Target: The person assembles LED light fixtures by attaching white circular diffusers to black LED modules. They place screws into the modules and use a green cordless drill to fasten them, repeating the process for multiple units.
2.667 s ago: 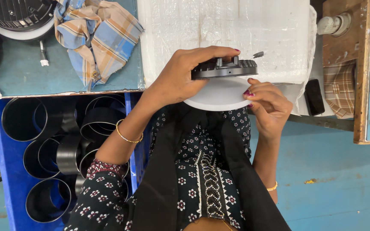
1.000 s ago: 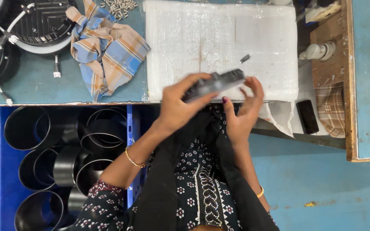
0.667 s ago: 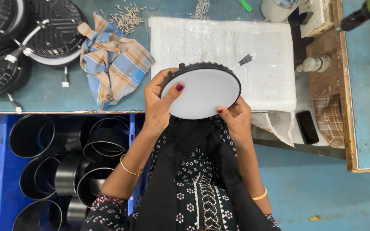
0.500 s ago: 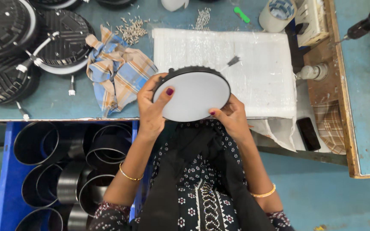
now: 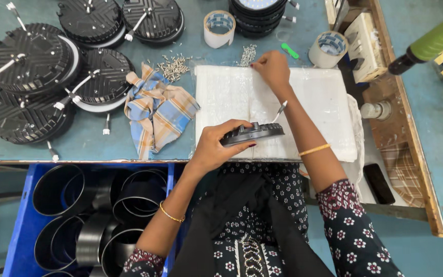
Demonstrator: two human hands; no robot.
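At the far left of the blue-green workbench (image 5: 78, 143), black finned round lamp housings (image 5: 32, 77) lie in a cluster with their short white leads showing, and below the bench edge a blue crate (image 5: 19, 231) holds black metal rings stood on edge. Further right, a checked blue and tan cloth (image 5: 157, 115) lies crumpled just beside a white foam pad (image 5: 314, 107), with a scatter of small screws (image 5: 173, 65) above the cloth. The left hand (image 5: 216, 146) is clasped around a round black lamp unit (image 5: 252, 134), holding it tilted over the pad's near edge, thumb below and fingers over its rim. The right hand (image 5: 272, 69) reaches to the pad's far edge, fingertips pinched together by a second small heap of screws (image 5: 248, 54); whether they grip one I cannot tell. Two tape rolls (image 5: 329, 50) stand beyond, and a green-handled tool (image 5: 431, 41) lies at the far right.
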